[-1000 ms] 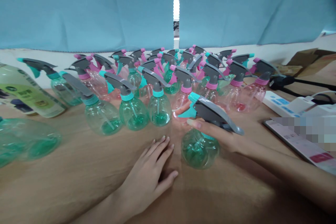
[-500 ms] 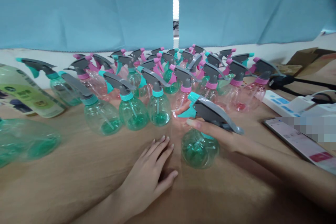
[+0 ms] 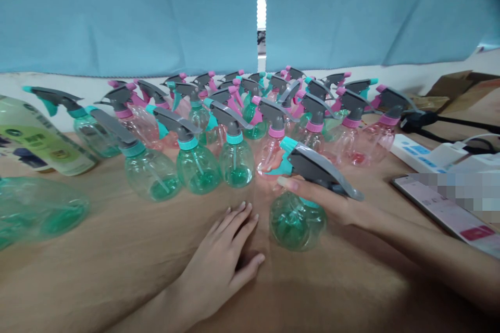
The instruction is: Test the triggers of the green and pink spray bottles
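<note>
My right hand (image 3: 332, 200) is wrapped round the neck of a green spray bottle (image 3: 292, 223) with a grey and turquoise trigger head (image 3: 318, 164). Its thumb lies across the front of the neck, and part of the fingers is hidden behind the head. The bottle leans a little over the table. To its left, my left hand (image 3: 224, 252) rests palm down on the tabletop, fingers stretched out and holding nothing. Just beyond that hand stand green spray bottles, the closest being one with a turquoise collar (image 3: 236, 166).
Many pink and green spray bottles (image 3: 273, 153) crowd the back of the wooden table (image 3: 128, 250). Left are a pale labelled bottle (image 3: 50, 140) and a green bottle body (image 3: 42, 208). A phone (image 3: 441, 213), a power strip (image 3: 417, 153) and a cardboard box (image 3: 464, 88) lie right.
</note>
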